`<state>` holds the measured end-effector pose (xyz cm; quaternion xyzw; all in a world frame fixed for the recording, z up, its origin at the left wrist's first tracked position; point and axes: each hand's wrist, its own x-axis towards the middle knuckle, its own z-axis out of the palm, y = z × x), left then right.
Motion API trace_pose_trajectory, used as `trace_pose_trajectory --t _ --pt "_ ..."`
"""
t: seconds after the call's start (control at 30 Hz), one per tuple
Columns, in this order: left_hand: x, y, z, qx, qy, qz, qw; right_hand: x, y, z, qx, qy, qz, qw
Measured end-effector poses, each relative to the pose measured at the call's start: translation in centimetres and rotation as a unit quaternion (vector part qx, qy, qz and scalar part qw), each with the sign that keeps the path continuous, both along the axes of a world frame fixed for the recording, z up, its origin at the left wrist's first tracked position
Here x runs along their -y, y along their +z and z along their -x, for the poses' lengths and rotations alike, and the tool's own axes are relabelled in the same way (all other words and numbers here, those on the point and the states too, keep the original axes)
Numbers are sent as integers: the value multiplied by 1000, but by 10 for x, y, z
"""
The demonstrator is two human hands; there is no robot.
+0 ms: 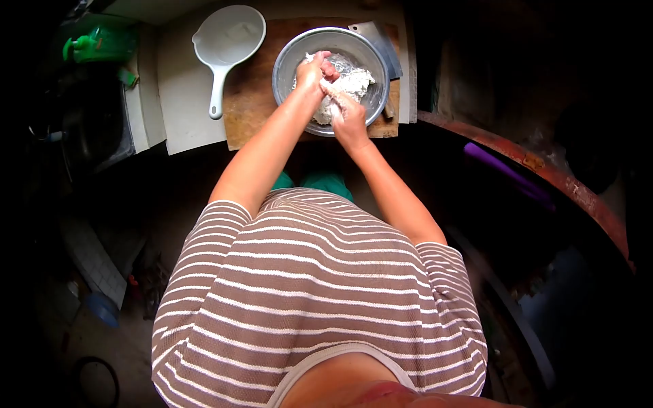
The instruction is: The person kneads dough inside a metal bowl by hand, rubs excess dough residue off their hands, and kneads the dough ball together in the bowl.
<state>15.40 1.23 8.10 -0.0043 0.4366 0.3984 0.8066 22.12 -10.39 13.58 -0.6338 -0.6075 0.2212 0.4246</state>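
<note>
A round metal bowl (281, 58) holds a rough, floury white dough (357, 83). My left hand (314, 73) is over the bowl's left part, its fingers curled in; what they enclose, if anything, is hidden. Close against it, my right hand (348, 117) is over the bowl's near right side, above the dough. White dough coats the right fingers, which are pressed together and reach toward the left hand's base. Whether they grip the left hand or a bit of dough cannot be made out.
Under the bowl lies a wooden cutting board (255, 112). A cleaver (381, 51) rests at the bowl's right, partly hidden. To the left is a white long-handled ladle-like scoop (230, 37). A green bottle (102, 46) stands farther left, near a dark sink-like basin (102, 122).
</note>
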Motion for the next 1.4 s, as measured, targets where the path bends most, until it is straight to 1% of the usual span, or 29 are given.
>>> trace_pose_trajectory --t 0.03,0.1,0.2,0.27,0.3,0.37,0.4,0.47,0.5,0.53,0.67,0.7,0.73,0.8,0.87,0.9,0.93,0.97,1.0,1.03,1.13,1.17,1.2,1.23,1.27,1.3,1.33,1.37,1.4 --pt "-2 0 0 -26 -22 -11 999 4 8 6 -113 8 59 992" --pt "-1 6 0 -54 -48 -21 997 2 11 13 -334 22 159 929" --pt "4 11 -1 -105 -71 -29 992 -15 4 31 -408 -3 164 898" --pt "10 -1 -3 -212 -45 -50 975 -37 -18 37 -373 -34 80 924" --pt "11 -1 3 -129 -96 -12 987 -47 -24 28 -404 -39 158 900" --pt "23 27 -2 -150 -91 3 984 -61 -33 14 -457 -46 316 830" --pt "27 37 -4 -147 -103 8 984 -71 -36 8 -459 -45 315 830" --pt "42 46 -8 -100 -125 -25 987 -88 -40 -2 -499 -142 398 756" --pt "46 38 -7 -87 -132 -41 987 -88 -49 -2 -489 -164 340 786" --pt "48 34 -6 -74 -138 -59 986 -88 -61 -1 -489 -162 340 787" --pt "35 39 -2 -116 -155 -37 980 -81 -91 1 -548 -141 341 751" --pt "28 47 2 -119 -147 1 982 -78 -132 -3 -552 -124 343 750" --pt "21 53 4 -119 -140 37 982 -73 -100 9 -556 -127 320 756" --pt "19 45 5 -96 -119 21 988 -53 -32 33 -513 -135 189 827" --pt "14 1 1 -98 -87 -11 991 -55 -14 32 -422 -121 138 888" --pt "15 6 3 -42 -66 -13 997 -58 -31 13 -372 -62 169 911" --pt "19 13 2 -41 -65 -16 997 -61 -35 1 -131 -53 158 977" --pt "24 20 0 -44 -37 -25 998 -62 -39 -6 35 -57 53 996" --pt "26 19 -2 -48 -10 -33 998 -62 -39 -7 198 -59 -52 977" --pt "26 18 0 -50 -10 -33 998 -60 -40 -5 197 -60 -51 977" --pt "24 11 4 -56 -85 -62 993 -52 -45 0 109 -23 32 993" --pt "18 7 9 27 -119 -41 992 -47 -46 1 80 -12 61 995" --pt "18 11 7 28 -120 -40 992 -43 -46 2 52 0 89 995" --pt "22 19 3 0 -69 -55 996 -43 -31 10 22 -78 143 986" --pt "27 27 2 -29 -19 -69 997 -42 -34 18 23 -80 146 986" --pt "30 34 5 -30 -34 -106 993 -43 -39 25 -164 -123 103 973" --pt "29 34 8 -30 -33 -106 993 -48 -26 35 -346 -160 57 923" --pt "30 34 12 -2 -52 -141 989 -48 -11 42 -520 -193 81 828" --pt "30 35 15 27 -72 -177 981 -45 -10 44 -520 -193 81 828"
